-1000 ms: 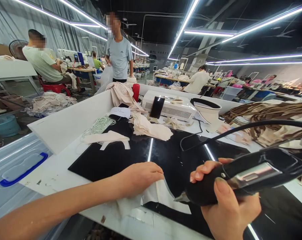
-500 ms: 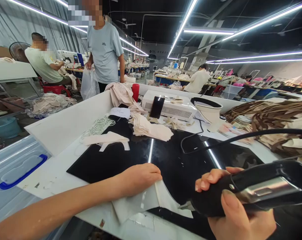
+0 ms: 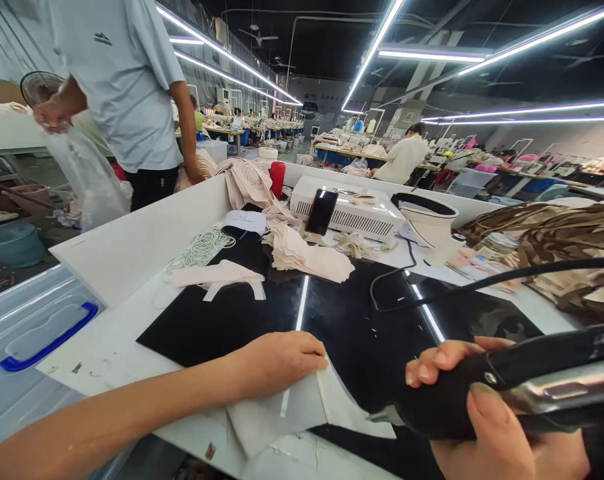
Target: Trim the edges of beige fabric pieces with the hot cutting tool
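Note:
My left hand (image 3: 287,363) is closed on the upper edge of a pale, thin fabric piece (image 3: 277,427), its fingertips pinched together. The fabric spreads over the table's near edge, with a narrow seam-like strip running down it and a pointed lower-right corner on the glossy black board (image 3: 222,333). In my right hand (image 3: 502,420) is a black corded electric cutting tool (image 3: 447,400), fingers wrapped round its body and thumb on the near side. Its flat metal tip points left, at the fabric's right corner. Whether tip and fabric touch, I cannot tell.
Stacked cream fabric pieces (image 3: 307,257), pale green cord (image 3: 202,250) and a phone (image 3: 322,212) against a white vented box (image 3: 352,210) lie beyond. The tool's black cable (image 3: 502,283) crosses the right side. A person in a light shirt (image 3: 117,87) stands behind the left panel, holding clear plastic.
The standing person has come closer and further left, swinging the plastic leftward. The view has shifted slightly. My hands keep their holds; the tool sits slightly further right in view.

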Action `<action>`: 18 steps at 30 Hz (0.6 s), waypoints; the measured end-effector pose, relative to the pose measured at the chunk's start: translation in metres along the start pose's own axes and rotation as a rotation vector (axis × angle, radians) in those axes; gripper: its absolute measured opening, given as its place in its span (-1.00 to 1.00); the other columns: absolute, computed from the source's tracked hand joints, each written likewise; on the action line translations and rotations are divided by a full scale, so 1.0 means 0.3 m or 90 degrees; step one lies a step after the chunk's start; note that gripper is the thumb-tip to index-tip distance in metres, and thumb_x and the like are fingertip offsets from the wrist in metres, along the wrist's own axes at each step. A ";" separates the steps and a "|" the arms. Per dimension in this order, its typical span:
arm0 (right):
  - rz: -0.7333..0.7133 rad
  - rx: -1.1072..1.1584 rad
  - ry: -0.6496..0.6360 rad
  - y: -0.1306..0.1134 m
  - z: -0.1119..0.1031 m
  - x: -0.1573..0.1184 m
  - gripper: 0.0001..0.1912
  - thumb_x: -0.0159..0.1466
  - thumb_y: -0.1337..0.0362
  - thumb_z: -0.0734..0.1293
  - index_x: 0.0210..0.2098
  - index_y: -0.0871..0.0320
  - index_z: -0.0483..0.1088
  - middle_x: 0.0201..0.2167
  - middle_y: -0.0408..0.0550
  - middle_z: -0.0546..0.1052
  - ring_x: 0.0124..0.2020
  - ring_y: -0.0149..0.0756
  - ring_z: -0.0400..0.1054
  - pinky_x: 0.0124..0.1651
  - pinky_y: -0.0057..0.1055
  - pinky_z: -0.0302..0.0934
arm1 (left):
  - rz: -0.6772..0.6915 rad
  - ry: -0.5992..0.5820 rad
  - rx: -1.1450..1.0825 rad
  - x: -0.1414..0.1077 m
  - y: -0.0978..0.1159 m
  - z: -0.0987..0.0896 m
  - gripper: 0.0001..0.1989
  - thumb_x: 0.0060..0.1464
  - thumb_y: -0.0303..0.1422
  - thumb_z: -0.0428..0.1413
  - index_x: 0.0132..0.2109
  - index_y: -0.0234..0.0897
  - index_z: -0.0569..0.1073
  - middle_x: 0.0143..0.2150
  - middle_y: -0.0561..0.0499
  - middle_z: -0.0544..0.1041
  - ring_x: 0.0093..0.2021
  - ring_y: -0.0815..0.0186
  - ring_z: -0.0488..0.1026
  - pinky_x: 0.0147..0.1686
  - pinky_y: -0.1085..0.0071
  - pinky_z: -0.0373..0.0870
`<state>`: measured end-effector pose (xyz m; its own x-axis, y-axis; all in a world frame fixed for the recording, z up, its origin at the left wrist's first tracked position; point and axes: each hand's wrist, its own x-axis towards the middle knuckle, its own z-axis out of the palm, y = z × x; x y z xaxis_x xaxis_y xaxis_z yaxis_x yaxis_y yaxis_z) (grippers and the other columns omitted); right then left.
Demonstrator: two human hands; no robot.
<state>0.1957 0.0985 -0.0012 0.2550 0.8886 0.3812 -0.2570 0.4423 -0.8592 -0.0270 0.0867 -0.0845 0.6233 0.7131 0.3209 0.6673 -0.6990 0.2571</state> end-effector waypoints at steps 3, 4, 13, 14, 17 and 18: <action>-0.022 0.027 0.001 0.013 0.041 0.028 -0.58 0.00 0.16 0.59 -0.18 0.06 0.46 -0.49 -0.20 0.50 -0.53 -0.30 0.37 -0.54 -0.32 0.41 | -0.009 -0.008 -0.013 -0.003 0.002 -0.003 -0.72 0.36 -0.58 0.10 0.12 -0.30 0.53 0.17 -0.08 0.57 0.15 0.21 0.54 0.13 0.38 0.51; -0.034 0.037 0.002 0.021 0.058 0.038 -0.60 0.03 0.18 0.57 -0.17 0.06 0.46 -0.48 -0.21 0.50 -0.53 -0.31 0.37 -0.54 -0.33 0.40 | -0.011 -0.008 -0.015 -0.004 0.003 -0.004 -0.73 0.36 -0.58 0.09 0.12 -0.29 0.53 0.17 -0.08 0.57 0.15 0.21 0.54 0.12 0.38 0.51; -0.060 0.076 -0.026 0.126 0.179 0.078 -0.58 0.12 0.20 0.55 -0.08 0.06 0.41 -0.42 -0.25 0.51 -0.51 -0.36 0.41 -0.49 -0.36 0.40 | 0.001 0.018 -0.015 -0.001 0.002 0.003 -0.76 0.41 -0.53 0.04 0.09 -0.31 0.54 0.13 -0.09 0.58 0.09 0.23 0.57 0.07 0.42 0.54; -0.057 0.076 -0.028 0.132 0.183 0.079 -0.58 0.12 0.20 0.55 -0.08 0.06 0.41 -0.41 -0.25 0.51 -0.51 -0.36 0.41 -0.48 -0.36 0.40 | 0.001 0.019 -0.014 0.000 0.002 0.004 -0.76 0.41 -0.53 0.03 0.09 -0.32 0.54 0.13 -0.09 0.59 0.10 0.22 0.57 0.08 0.41 0.53; -0.065 0.075 -0.033 0.141 0.187 0.080 -0.58 0.12 0.21 0.56 -0.08 0.07 0.41 -0.42 -0.25 0.51 -0.51 -0.37 0.41 -0.48 -0.36 0.40 | -0.001 0.013 -0.022 0.000 0.003 0.006 -0.74 0.44 -0.53 -0.01 0.09 -0.32 0.54 0.13 -0.10 0.59 0.11 0.24 0.57 0.11 0.41 0.52; -0.070 0.074 -0.032 0.142 0.188 0.081 -0.58 0.13 0.20 0.56 -0.08 0.07 0.40 -0.42 -0.24 0.51 -0.51 -0.37 0.41 -0.48 -0.36 0.40 | -0.003 0.013 -0.024 -0.001 0.003 0.006 -0.74 0.44 -0.53 -0.01 0.10 -0.32 0.54 0.13 -0.10 0.59 0.11 0.24 0.57 0.12 0.41 0.52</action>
<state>0.1385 0.1456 -0.0093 0.2406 0.8380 0.4897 -0.3373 0.5452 -0.7674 -0.0257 0.0860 -0.0860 0.6111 0.7156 0.3384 0.6544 -0.6972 0.2926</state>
